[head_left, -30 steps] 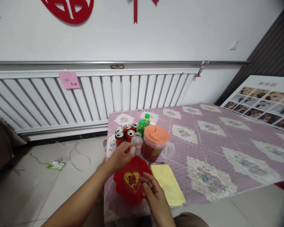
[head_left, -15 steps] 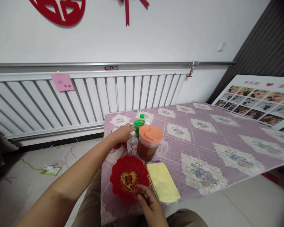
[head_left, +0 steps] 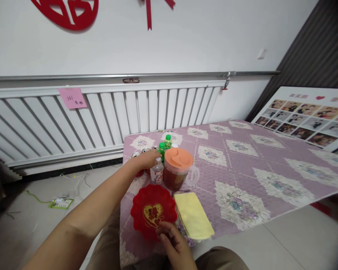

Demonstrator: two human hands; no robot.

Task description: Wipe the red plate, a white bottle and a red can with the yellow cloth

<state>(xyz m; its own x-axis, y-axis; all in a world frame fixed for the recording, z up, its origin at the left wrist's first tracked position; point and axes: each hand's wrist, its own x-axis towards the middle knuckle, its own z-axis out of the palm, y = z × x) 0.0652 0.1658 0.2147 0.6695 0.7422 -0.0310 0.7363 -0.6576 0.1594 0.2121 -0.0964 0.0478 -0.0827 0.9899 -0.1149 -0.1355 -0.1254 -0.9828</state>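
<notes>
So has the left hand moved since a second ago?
Yes. The left hand went away from the red plate, back over the cans beside the orange-lidded pitcher.

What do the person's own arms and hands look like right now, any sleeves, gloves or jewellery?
Both are bare. The left hand has no glove, and its forearm shows no sleeve or watch as far as the picture's edge. The right hand is also ungloved, with no ring, band or marking to be seen; only its wrist shows, so anything worn higher up is out of view.
</notes>
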